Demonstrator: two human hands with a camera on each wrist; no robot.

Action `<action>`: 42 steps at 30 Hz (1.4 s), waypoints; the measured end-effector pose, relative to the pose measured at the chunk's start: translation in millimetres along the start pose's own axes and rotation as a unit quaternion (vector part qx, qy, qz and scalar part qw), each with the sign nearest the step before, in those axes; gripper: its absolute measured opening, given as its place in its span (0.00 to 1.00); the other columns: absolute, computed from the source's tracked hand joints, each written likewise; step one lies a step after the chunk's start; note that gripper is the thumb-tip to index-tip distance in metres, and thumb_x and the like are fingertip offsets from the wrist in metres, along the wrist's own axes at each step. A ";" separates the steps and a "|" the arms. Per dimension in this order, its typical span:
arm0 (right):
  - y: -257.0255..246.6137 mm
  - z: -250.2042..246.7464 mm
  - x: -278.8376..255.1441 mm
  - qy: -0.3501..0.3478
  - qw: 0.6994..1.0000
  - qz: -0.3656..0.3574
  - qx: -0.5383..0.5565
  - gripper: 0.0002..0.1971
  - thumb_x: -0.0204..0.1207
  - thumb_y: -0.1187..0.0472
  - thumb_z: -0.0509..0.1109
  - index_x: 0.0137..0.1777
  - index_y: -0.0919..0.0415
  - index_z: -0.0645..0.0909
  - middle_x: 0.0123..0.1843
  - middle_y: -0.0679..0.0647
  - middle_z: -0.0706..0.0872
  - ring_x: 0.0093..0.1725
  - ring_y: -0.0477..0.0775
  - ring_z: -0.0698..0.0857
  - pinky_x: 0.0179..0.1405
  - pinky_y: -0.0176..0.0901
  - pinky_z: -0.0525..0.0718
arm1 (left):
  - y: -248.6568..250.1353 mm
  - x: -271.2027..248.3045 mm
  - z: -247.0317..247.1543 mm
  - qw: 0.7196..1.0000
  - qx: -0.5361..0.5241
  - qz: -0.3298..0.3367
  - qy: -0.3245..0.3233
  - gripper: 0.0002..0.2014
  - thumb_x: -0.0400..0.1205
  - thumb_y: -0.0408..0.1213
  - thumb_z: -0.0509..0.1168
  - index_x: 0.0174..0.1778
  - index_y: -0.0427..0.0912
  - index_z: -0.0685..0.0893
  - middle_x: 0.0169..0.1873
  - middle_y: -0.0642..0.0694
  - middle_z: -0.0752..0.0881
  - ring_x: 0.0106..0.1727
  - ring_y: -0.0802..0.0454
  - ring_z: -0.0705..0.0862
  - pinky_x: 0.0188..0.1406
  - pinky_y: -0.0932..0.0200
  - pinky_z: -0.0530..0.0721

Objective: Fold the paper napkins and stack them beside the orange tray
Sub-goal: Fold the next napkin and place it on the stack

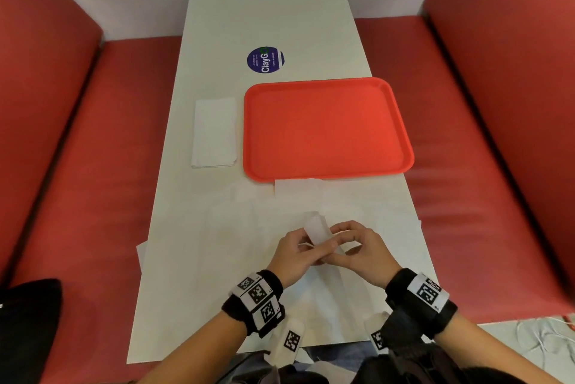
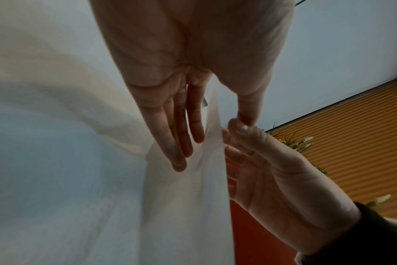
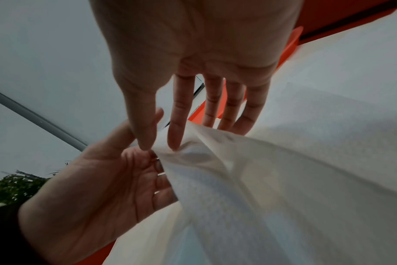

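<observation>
A white paper napkin [image 1: 316, 228] is held up just above the near end of the white table [image 1: 267, 10], one end standing upright between my hands. My left hand [image 1: 297, 245] grips it from the left, with the sheet [image 2: 212, 129] running between its fingers [image 2: 179, 143] and thumb. My right hand [image 1: 347, 239] pinches the napkin's edge [image 3: 193, 154] between thumb and index finger [image 3: 177, 132]. The orange tray [image 1: 326, 85] lies beyond my hands. A stack of folded napkins [image 1: 214, 131] sits just left of the tray.
Several unfolded white napkins [image 1: 295, 188] lie spread over the near table, one reaching the tray's front edge. A round blue sticker [image 1: 265, 60] is behind the tray. Red bench seats [image 1: 102, 141] flank the table, and a black object [image 1: 31, 315] sits at the lower left.
</observation>
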State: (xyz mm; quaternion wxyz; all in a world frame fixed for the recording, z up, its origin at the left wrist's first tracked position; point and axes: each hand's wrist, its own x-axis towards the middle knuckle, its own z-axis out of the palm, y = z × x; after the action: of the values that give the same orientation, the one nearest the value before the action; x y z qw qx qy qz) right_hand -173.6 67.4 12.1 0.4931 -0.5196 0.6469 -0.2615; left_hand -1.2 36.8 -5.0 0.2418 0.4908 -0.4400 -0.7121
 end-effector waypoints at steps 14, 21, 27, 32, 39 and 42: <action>-4.0 -18.4 16.1 0.119 0.992 -0.007 0.037 0.18 0.69 0.58 0.81 0.57 0.44 0.83 0.67 0.47 0.79 0.67 0.42 0.77 0.62 0.42 0.79 | 58.9 -8.5 -39.1 0.993 -0.112 -0.035 -0.033 0.10 0.82 0.29 0.66 0.58 0.39 0.86 0.53 0.42 0.90 0.55 0.42 0.88 0.47 0.42 0.89; -39.7 -5.0 39.6 0.052 0.981 0.034 0.186 0.28 0.74 0.42 0.73 0.72 0.46 0.74 0.65 0.45 0.85 0.66 0.40 0.81 0.62 0.38 0.75 | 96.8 -30.8 -89.4 0.968 -0.240 -0.067 -0.028 0.20 0.76 0.35 0.62 0.64 0.37 0.84 0.60 0.37 0.88 0.56 0.40 0.89 0.53 0.36 0.87; -55.6 18.1 49.2 -0.023 0.960 0.038 0.278 0.08 0.75 0.58 0.76 0.47 0.64 0.88 0.45 0.54 0.93 0.41 0.51 0.91 0.40 0.38 0.84 | 87.2 -43.7 -138.1 0.983 -0.174 -0.033 0.050 0.19 0.84 0.38 0.61 0.71 0.39 0.79 0.65 0.37 0.86 0.65 0.38 0.85 0.64 0.39 0.83; -48.4 37.5 53.8 -0.017 0.970 0.054 0.236 0.08 0.77 0.64 0.74 0.48 0.71 0.88 0.39 0.55 0.92 0.33 0.47 0.89 0.29 0.32 0.82 | 58.2 -52.7 -148.6 0.995 0.013 -0.055 0.080 0.13 0.82 0.42 0.69 0.60 0.41 0.85 0.54 0.43 0.91 0.56 0.42 0.90 0.49 0.41 0.89; -37.2 46.6 54.4 0.003 0.991 0.046 0.123 0.27 0.68 0.43 0.78 0.46 0.72 0.86 0.43 0.67 0.91 0.43 0.64 0.91 0.47 0.58 0.88 | 47.8 -45.5 -143.6 0.990 0.056 -0.011 0.126 0.11 0.80 0.37 0.72 0.56 0.38 0.88 0.50 0.45 0.92 0.55 0.43 0.90 0.54 0.51 0.88; -47.4 47.4 53.2 -0.011 0.990 0.031 0.140 0.17 0.74 0.51 0.77 0.48 0.68 0.88 0.48 0.66 0.92 0.48 0.65 0.91 0.49 0.55 0.89 | 61.7 -44.4 -129.5 0.998 0.000 0.006 0.064 0.13 0.81 0.37 0.70 0.61 0.40 0.86 0.55 0.47 0.91 0.59 0.47 0.88 0.60 0.52 0.85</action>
State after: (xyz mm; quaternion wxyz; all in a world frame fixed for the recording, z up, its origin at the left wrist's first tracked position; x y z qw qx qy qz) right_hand -109.5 10.8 15.0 0.5756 -0.4281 0.6144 -0.3286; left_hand 129.2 -9.7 52.8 0.2741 0.5322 -0.4267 -0.6779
